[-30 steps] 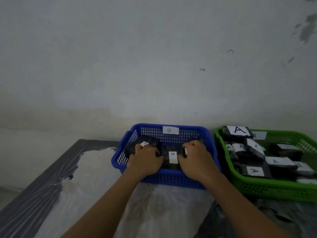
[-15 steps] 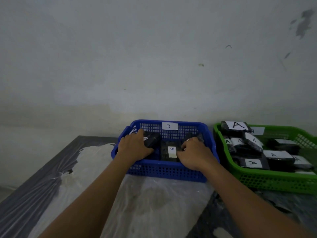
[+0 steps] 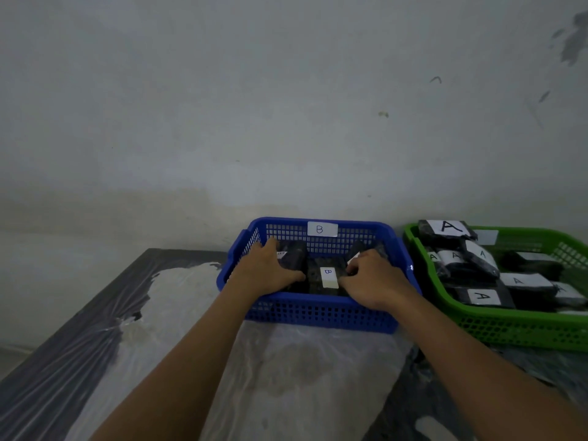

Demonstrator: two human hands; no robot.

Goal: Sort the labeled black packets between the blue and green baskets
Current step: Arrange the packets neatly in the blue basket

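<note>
The blue basket (image 3: 318, 313) stands in the middle, with a white "B" tag (image 3: 322, 229) on its far wall. Inside it lie black packets; the middle packet (image 3: 329, 278) shows a "B" label. My left hand (image 3: 265, 270) grips the left black packet (image 3: 296, 256), fingers over its far side. My right hand (image 3: 372, 280) closes on the right black packet (image 3: 361, 249), whose white label peeks out by my fingers. The green basket (image 3: 515, 332) to the right holds several black packets labelled "A" (image 3: 483, 296).
Both baskets sit against a pale wall (image 3: 286, 122) at the back of a dark table covered in wrinkled clear plastic (image 3: 286, 377). The table's left edge (image 3: 79, 313) runs diagonally toward me. The green basket reaches past the right frame edge.
My left hand slid from the basket's middle toward its left side, onto the left packet. My right hand stayed on the right packet, shifting slightly.
</note>
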